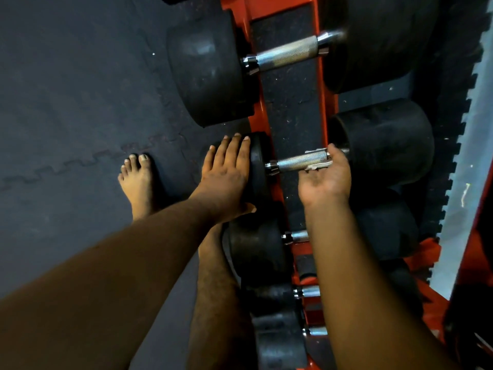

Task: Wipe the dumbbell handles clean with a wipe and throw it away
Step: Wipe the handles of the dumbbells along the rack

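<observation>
A person wipes a dumbbell handle (300, 160) on the red rack (241, 4): the left hand (226, 174) lies flat, fingers straight, against the near weight head (257, 169), while the right hand (324, 177), palm up, curls round the handle's far end, pressing a pale wipe (317, 166) against it. Wiping appears under way; next, likely, the wipe must travel along the knurled bar. A larger dumbbell (288, 53) waits beyond.

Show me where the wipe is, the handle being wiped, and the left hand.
wipe (317, 164), head view, pale strip under the handle by the right hand's fingers.
handle (301, 159), head view, middle of the knurled metal bar.
left hand (226, 172), head view, back of the hand.
</observation>
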`<state>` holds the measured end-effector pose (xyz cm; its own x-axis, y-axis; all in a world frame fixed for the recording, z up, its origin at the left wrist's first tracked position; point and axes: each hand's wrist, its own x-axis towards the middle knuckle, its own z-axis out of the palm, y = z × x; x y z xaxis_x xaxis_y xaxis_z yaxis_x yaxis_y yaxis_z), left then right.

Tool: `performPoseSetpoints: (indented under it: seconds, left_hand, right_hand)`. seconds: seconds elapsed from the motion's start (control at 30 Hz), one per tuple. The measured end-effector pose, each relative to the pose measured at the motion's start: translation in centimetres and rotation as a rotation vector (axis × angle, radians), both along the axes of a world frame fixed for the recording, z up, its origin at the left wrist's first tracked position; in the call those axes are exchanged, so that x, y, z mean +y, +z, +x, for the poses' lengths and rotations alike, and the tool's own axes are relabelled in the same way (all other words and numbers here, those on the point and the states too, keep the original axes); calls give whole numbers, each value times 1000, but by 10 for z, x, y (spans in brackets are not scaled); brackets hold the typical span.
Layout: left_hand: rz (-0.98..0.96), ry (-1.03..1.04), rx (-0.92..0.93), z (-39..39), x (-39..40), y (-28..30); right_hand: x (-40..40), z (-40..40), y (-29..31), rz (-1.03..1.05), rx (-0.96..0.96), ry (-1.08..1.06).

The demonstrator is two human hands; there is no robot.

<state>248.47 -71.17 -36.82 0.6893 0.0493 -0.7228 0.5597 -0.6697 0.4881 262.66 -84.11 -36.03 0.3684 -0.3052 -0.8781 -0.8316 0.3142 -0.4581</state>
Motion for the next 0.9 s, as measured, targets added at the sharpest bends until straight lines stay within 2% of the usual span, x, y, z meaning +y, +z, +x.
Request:
performPoseSetpoints:
  seconds: [0.2,0.4,0.5,0.63,0.77,0.83,0.9]
  left_hand:
    - [-6,-6,2,0,0,0]
    - [-9,-9,7,1,0,1]
    - [11,-8,-5,0,-1,1]
    - [11,-11,-5,0,-1,-1]
    - [9,-11,0,1,-1,0]
    - [14,-9,1,0,-1,0]
    - [26,-14,0,1,-1,0]
  right_hand:
    - [-1,3,-6,-22,-1,-22]
    - [0,-13,-4,10,46,103]
    - [-8,-19,2,20,68,76]
    - [2,-2,-16,-5,-2,12]
    - [9,-47,-16,7,201,192]
    - [5,-45,-9,40,201,154]
    - [-5,-31,-14,44,110,43]
